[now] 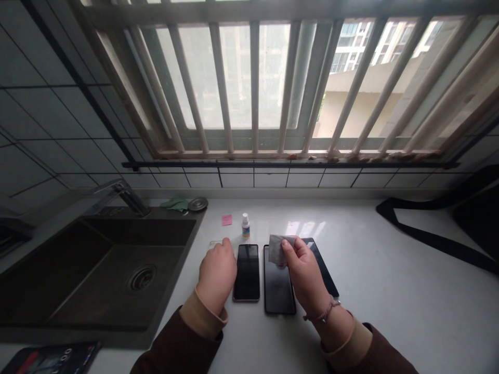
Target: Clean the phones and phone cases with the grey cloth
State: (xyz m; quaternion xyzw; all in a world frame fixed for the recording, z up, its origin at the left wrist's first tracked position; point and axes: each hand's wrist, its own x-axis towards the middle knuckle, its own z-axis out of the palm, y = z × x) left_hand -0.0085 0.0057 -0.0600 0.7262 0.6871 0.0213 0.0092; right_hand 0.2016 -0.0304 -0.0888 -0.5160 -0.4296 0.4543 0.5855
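My right hand (304,265) pinches a small folded grey cloth (277,250) between thumb and fingers, above the top of a black-framed phone (279,291). Partly hidden behind that hand lies a larger dark tablet-like device (323,267). Left of the black-framed phone, another dark phone (248,275) lies screen up. My left hand (218,267) is curled beside its left edge, with the fingertips hidden. A thin clear edge, perhaps of a phone case (214,243), shows just beyond my left hand. Behind the phones stands a small white-capped bottle (245,227).
A pink sticky note (226,220) lies left of the bottle. The dark sink (97,270) with its faucet (130,197) is at left, a green cloth (175,204) and metal strainer (198,203) behind it. A black strap (432,239) rests at right on the white counter (405,311).
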